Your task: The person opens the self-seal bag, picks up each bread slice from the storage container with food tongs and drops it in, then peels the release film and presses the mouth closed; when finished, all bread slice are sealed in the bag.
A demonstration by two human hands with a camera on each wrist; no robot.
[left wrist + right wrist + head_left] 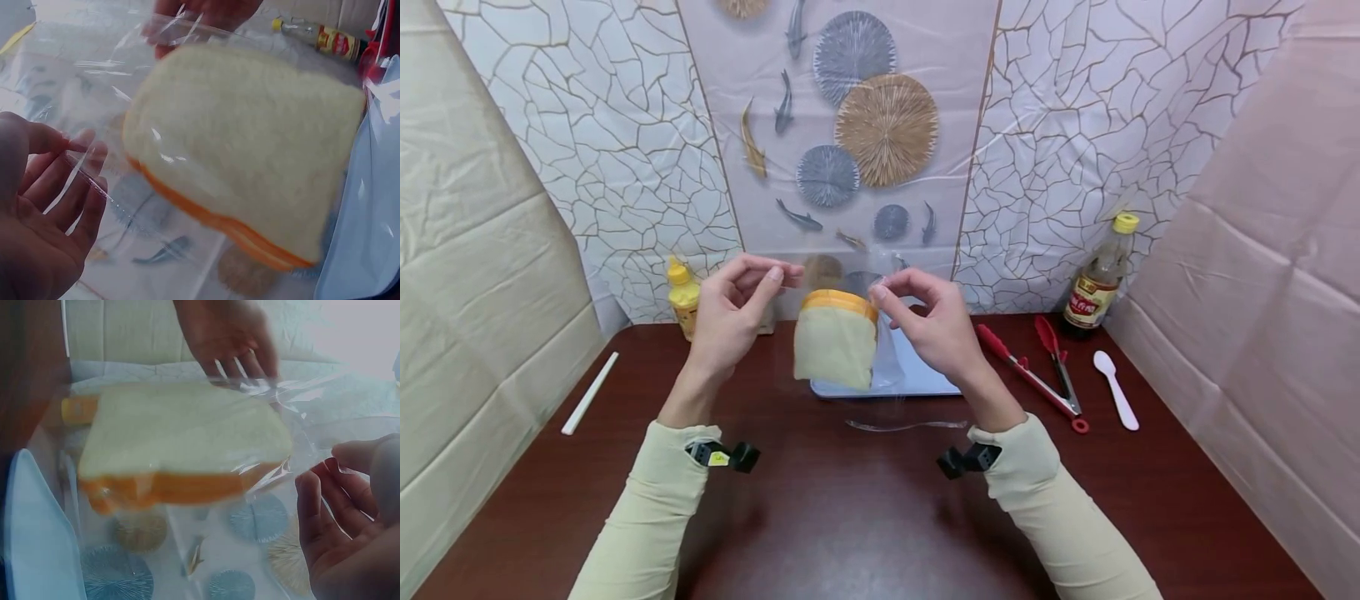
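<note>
Slices of white bread (835,342) with an orange-brown crust hang in a clear plastic bag (103,81), above the front left part of a pale blue tray (928,371). My left hand (730,312) pinches the bag's edge between thumb and fingers, left of the bread. On the other side, my right hand (934,321) pinches the bag close to the crust's upper right corner. Both wrist views show the film stretching from the fingertips over the bread. A thin clear strip (906,427) lies on the table in front of the tray.
At the back left stands a yellow squeeze bottle (685,302); a white stick (591,393) lies at far left. Red-handled tongs (1037,383) lie spread right of the tray, beside a white spoon (1116,390). A dark sauce bottle (1097,283) stands behind them. Cloth walls enclose the table.
</note>
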